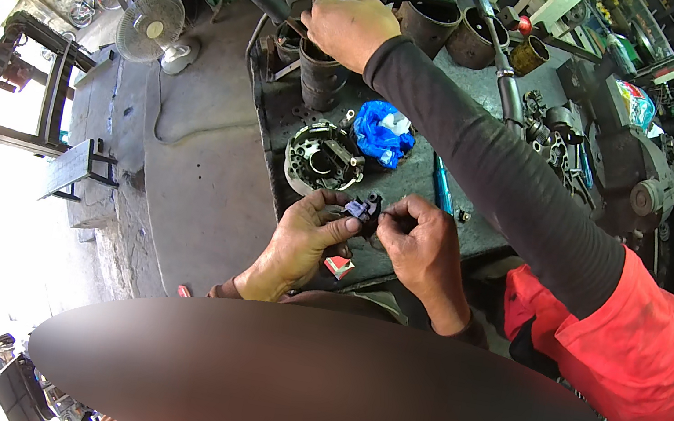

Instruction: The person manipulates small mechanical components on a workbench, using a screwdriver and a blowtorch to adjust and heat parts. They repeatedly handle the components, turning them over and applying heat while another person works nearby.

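Near the table's front edge, my left hand holds a small dark part with a purplish-grey piece on it, gripped between thumb and fingers. From the other side my right hand pinches at the part's right end with thumb and forefinger. What exactly the part is, I cannot make out. Just beyond my hands lies a round metal housing with holes and an open middle. A crumpled blue plastic bag rests beside it. Below my left fingers shows a small red and white packet.
A co-worker's dark-sleeved arm reaches over the table from the right, their hand among tools in a metal can. A blue tool, more cans and a vise-like machine stand around. A fan is at left.
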The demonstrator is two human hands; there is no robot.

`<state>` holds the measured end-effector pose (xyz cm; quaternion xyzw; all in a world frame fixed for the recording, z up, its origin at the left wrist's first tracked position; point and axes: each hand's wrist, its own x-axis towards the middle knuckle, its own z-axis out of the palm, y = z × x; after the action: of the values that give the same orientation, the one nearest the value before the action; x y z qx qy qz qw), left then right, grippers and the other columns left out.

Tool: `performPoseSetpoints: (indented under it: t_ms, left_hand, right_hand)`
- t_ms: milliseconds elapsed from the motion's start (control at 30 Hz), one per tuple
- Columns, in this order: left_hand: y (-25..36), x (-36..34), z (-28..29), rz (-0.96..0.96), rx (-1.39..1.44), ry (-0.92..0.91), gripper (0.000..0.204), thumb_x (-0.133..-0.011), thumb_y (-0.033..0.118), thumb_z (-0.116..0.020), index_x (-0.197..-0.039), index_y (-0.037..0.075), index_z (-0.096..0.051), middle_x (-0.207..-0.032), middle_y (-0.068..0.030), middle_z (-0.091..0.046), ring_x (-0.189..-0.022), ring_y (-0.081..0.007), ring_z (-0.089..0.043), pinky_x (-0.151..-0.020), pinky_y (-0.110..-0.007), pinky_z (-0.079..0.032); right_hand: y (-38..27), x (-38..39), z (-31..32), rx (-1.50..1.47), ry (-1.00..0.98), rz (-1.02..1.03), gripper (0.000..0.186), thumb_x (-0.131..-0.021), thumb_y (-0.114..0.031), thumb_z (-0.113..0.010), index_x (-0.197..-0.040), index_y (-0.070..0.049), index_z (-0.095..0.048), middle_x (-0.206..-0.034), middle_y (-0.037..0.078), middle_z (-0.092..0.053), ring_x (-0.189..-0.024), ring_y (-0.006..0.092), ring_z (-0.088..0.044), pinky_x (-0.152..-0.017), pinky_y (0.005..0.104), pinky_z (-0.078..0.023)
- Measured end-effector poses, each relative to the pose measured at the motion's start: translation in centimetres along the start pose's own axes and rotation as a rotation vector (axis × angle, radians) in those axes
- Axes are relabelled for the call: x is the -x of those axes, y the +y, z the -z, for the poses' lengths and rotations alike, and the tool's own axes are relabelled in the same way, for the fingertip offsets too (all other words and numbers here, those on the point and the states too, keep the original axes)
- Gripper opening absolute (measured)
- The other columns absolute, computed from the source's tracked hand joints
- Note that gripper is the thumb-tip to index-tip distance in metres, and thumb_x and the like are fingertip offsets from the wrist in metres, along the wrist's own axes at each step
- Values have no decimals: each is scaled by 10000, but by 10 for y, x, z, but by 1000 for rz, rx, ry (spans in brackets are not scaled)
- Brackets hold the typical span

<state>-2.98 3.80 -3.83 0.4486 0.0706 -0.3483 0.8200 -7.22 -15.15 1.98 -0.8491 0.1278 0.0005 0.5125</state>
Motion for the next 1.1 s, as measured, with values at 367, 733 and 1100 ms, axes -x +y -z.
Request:
performPoseSetpoints:
  t_ms: [367, 733, 1100]
  left_hand:
    - [-4, -5, 9, -84, -79, -25, 516, -932, 54, -816, -1352, -25, -527, -1098, -113, -709, -853, -117, -666, -676, -233, -564]
    - [21, 4, -2, -288, -640, 24, 665, -805, 33, -915, -1370, 18, -565, -1112, -91, -721, -1035, -147, -682, -907, -301, -568]
    - [36, 10, -14, -262, -786, 10, 665, -785, 56, -935, -1348, 20, -585, -1057, -84, -734, -984, -132, -696, -851, -285, -577]
  right_hand:
    - [-2, -8, 6, -55, -67, -63, 215, -858, -152, -732, -872, 61, -715, -781, 175, -739, -714, 218, -706, -675, 367, -535]
    - [18, -3, 4, 8, -21, 214, 115, -935, -66, -737, -987, 32, -705, -862, 121, -690, -771, 217, -664, -698, 330, -515]
    - [36, 4, -4, -92, 11, 230, 99, -942, -42, -745, -998, 30, -707, -907, 104, -685, -753, 185, -651, -679, 342, -517]
